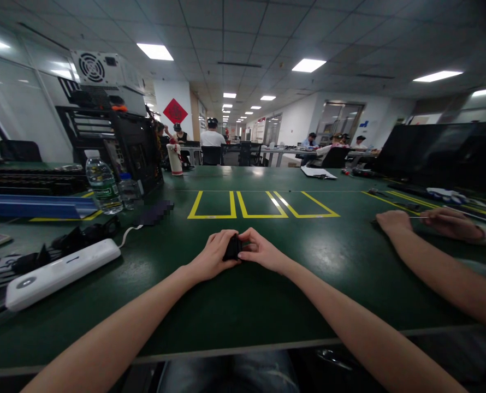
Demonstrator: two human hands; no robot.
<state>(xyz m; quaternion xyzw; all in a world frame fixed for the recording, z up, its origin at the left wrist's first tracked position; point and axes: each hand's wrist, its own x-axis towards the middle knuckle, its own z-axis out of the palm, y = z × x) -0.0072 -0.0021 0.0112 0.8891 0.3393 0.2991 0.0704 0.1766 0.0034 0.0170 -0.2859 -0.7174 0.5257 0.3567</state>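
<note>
Between my two hands, just above or on the green table [210,311], is a small black block-like object [232,248]; its exact kind does not show. My left hand [213,255] wraps round its left side, fingers over the top and thumb along the near edge. On the opposite side my right hand [259,250] pinches its right edge with thumb and fingertips. Part of the object is hidden by the fingers. Beyond the hands, yellow tape outlines [261,216] mark the tabletop.
A white power strip [63,274] and black cables lie at left, near a water bottle [102,183] and an open computer case [134,142]. To the right, a co-worker's hands [394,221] rest over the table. A clipboard with paper [317,172] lies farther back.
</note>
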